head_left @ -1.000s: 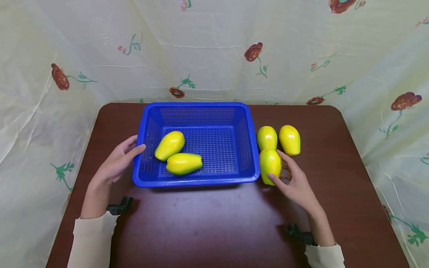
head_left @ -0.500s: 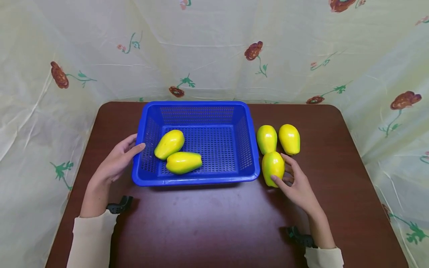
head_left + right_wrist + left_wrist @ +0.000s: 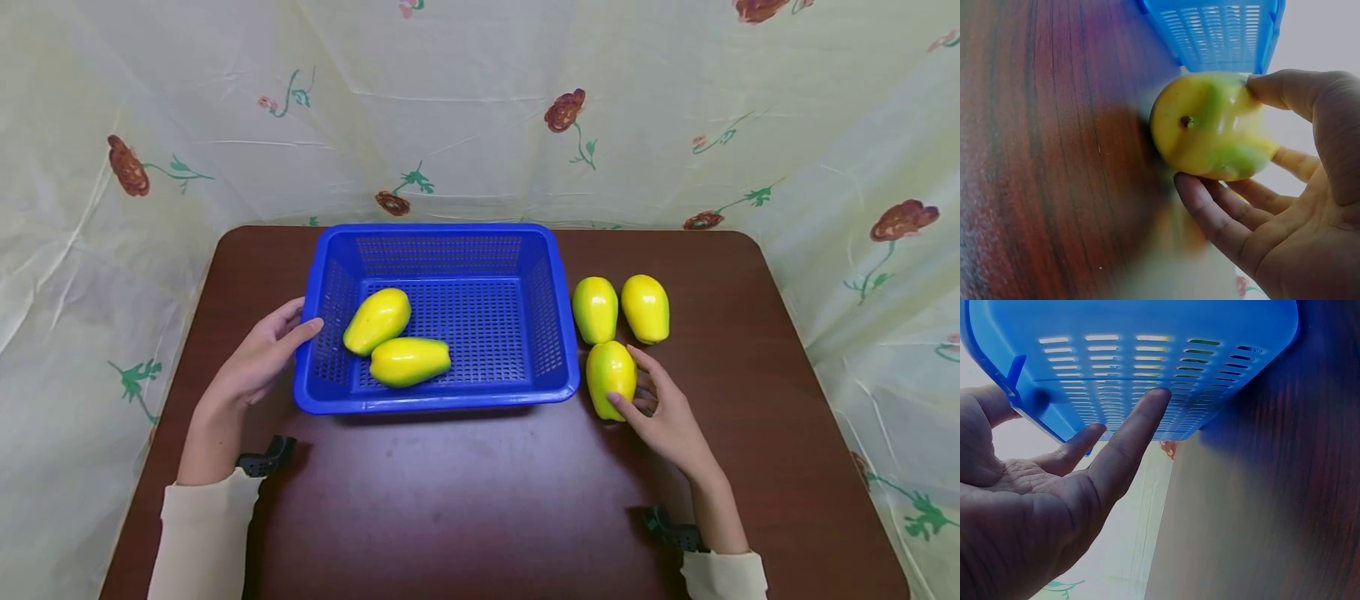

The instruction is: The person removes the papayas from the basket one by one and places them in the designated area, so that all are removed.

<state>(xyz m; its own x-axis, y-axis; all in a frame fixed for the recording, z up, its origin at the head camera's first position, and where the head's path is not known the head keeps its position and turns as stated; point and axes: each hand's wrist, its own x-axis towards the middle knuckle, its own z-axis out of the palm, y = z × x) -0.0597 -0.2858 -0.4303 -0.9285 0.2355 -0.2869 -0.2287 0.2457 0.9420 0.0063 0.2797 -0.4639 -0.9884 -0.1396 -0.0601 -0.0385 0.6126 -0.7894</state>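
Observation:
A blue plastic basket [image 3: 437,407] with slotted walls sits on the table, holding one papaya [image 3: 377,322] at a slant and another papaya [image 3: 409,362] lying sideways. My left hand [image 3: 258,354] holds the basket's left side, thumb over the rim and fingers along the outer wall [image 3: 1147,381]. Right of the basket, my right hand [image 3: 663,408] grips a yellow-green papaya [image 3: 610,379] between thumb and fingers; its dark stem spot shows in the right wrist view. Just behind it lie a papaya [image 3: 596,310] and, further right, another papaya [image 3: 646,309].
The brown wooden table [image 3: 450,508] reaches back to a pale flowered curtain [image 3: 480,125], which also hangs along both sides. A dark wrist strap [image 3: 268,457] is on the left wrist, and a similar strap [image 3: 675,532] on the right.
My right hand has shifted the nearest papaya slightly right and towards me, away from the basket's edge. The left hand has stayed at the basket's side.

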